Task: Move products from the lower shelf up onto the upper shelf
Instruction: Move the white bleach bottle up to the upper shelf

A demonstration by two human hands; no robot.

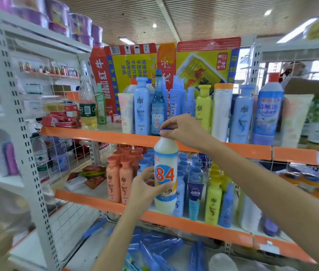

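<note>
Nearest the camera, the left hand comes up from 6 o'clock and curls its fingers round the lower body of a white "84" disinfectant bottle, thumb across the label's lower edge. The right hand, reaching in from 4 o'clock, pinches the bottle's blue cap from above with bent fingers. The bottle stands upright in the air in front of the shelving, its base level with the lower shelf and its cap level with the orange edge of the upper shelf. Behind it on the lower shelf stand orange shampoo bottles at 9 o'clock of the held bottle, and blue bottles and yellow bottles at 3 o'clock. Farther up, the upper shelf carries a row of blue, yellow and white bottles, with a clear blue glass bottle at 12 o'clock of the cap. A yellow-and-red carton stands behind that row.
</note>
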